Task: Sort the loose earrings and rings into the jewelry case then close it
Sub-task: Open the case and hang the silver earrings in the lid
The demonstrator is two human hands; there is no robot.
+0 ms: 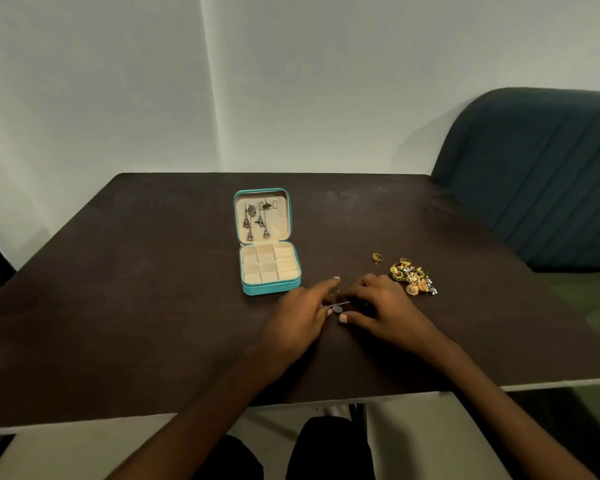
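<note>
I have both hands, left (300,311) and right (383,304), pinching a small dark earring (336,308) near the worktop's (118,306) front edge, beside the open case (269,268); it looks light and fiddly, so I'd take its hook

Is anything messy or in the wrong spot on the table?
Yes. A tangled heap of gold earrings lies loose on the table, right of the open jewelry case. One gold ring sits apart from it.
</note>
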